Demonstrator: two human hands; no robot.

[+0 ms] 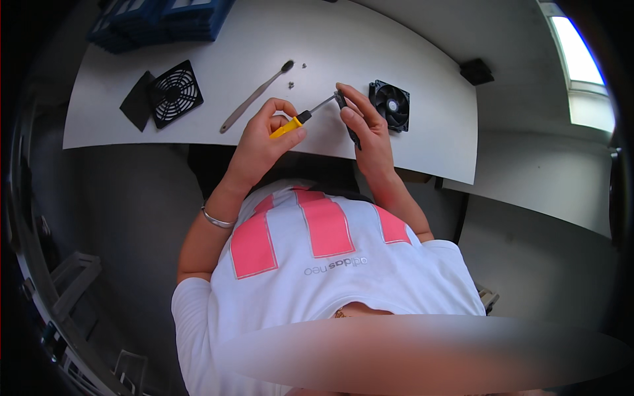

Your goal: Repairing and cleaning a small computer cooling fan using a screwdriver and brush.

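A screwdriver with a yellow and black handle [285, 128] is gripped in my left hand [259, 146]. Its shaft slants up to the right, the tip meeting the upper end of a thin black part [349, 125]. My right hand [374, 140] pinches that part on edge, above the table's near side, so its face is hidden. Just right of it, a black cooling fan [392, 105] lies on the white table [224, 56]. Small metal screws [291, 84] rest beyond the screwdriver, another screw [304, 65] farther back.
A long-handled brush [254, 99] lies diagonally left of the screws. Farther left, a black fan grille [176, 94] partly overlaps a dark filter sheet [137, 104]. Blue bins [162, 25] stand at the back left. A small black object [477, 71] sits beyond the table's right edge.
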